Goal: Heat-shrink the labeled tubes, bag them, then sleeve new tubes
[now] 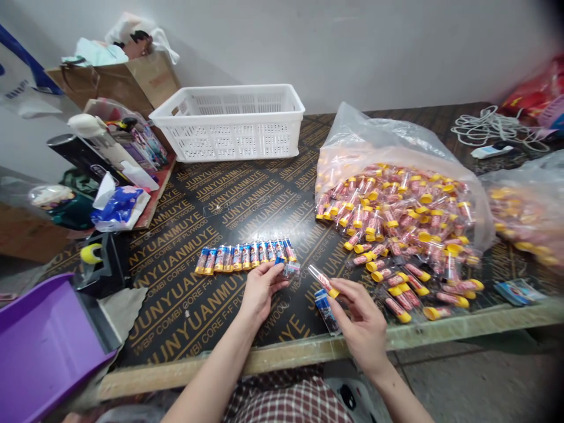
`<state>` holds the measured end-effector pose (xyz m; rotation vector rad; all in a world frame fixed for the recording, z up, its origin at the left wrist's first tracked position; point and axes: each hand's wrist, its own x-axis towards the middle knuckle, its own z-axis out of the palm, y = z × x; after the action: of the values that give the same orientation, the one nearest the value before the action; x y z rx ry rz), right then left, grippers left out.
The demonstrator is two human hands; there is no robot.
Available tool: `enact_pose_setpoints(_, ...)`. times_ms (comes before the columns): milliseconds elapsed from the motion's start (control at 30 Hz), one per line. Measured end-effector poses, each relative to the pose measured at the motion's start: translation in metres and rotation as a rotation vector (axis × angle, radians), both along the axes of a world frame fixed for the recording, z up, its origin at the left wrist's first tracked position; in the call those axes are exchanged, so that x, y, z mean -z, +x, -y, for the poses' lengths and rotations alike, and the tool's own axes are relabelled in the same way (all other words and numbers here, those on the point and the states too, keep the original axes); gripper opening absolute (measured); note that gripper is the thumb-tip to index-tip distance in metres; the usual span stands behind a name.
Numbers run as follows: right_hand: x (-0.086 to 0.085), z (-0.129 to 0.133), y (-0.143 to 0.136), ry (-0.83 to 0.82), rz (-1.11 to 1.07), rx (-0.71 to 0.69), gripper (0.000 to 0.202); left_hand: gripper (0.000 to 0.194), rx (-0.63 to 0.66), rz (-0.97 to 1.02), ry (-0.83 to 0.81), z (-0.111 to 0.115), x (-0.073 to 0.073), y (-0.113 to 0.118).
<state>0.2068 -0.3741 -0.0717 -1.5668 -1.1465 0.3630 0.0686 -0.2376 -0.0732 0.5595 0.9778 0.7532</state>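
Observation:
My left hand (265,286) pinches a small clear wrapper with blue print (291,269) above the dark table. Between thumb and fingers of my right hand (359,317) is a clear tube with a yellow cap (323,279), its pink-red contents showing; it points up and left. Under that hand lies a stack of blue printed wrappers (326,311), partly covered. Beyond my left hand stretches a row of blue-wrapped tubes (245,256) with yellow ends, side by side. To the right, many loose yellow-capped tubes (405,205) spill from a clear plastic bag (365,126).
A white basket (238,138) stands against the wall. Bottles and a blue tissue pack (118,208) crowd the left, near a tape dispenser (103,258) and purple dustpan (44,346). Another bag of tubes (529,205) and a coiled white cable (489,126) lie at right.

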Motion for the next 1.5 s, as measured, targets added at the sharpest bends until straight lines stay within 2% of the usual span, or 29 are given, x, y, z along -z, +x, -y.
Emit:
enact_pose_setpoints(167, 0.001, -0.001, -0.002, 0.031, 0.103, -0.003, 0.030, 0.035, -0.042, -0.029, 0.005, 0.000, 0.003, 0.000)
enact_pose_setpoints(400, 0.002, -0.002, -0.006, 0.049, 0.123, -0.023, 0.034, 0.037, -0.071, -0.057, -0.008, 0.001, 0.000, 0.000)
enact_pose_setpoints(600, -0.002, -0.002, -0.010, 0.039, 0.172, -0.111, 0.036, 0.036, -0.047, -0.099, 0.075, 0.007, 0.001, 0.003)
enact_pose_setpoints(733, -0.001, -0.002, -0.009, 0.003, 0.148, -0.205, 0.037, 0.034, 0.034, 0.009, 0.071, 0.011, -0.006, 0.004)
enact_pose_setpoints(833, 0.001, -0.004, -0.007, -0.016, 0.135, -0.206, 0.041, 0.041, 0.126, 0.065, 0.049, 0.016, -0.014, 0.004)
enact_pose_setpoints(967, 0.001, -0.006, -0.006, -0.027, 0.175, -0.174, 0.065, 0.041, 0.302, 0.078, 0.020, 0.026, -0.019, 0.004)
enact_pose_setpoints(1067, -0.002, -0.008, -0.005, -0.015, 0.123, -0.278, 0.080, 0.039, 0.404, 0.058, 0.003, 0.033, -0.018, 0.003)
enact_pose_setpoints(1233, 0.000, -0.006, -0.003, -0.049, 0.016, -0.462, 0.085, 0.040, 0.478, 0.055, -0.007, 0.040, -0.015, 0.003)
enact_pose_setpoints(1500, 0.004, -0.006, -0.006, -0.024, -0.057, -0.459, 0.087, 0.040, 0.468, 0.059, -0.021, 0.040, -0.020, 0.002)
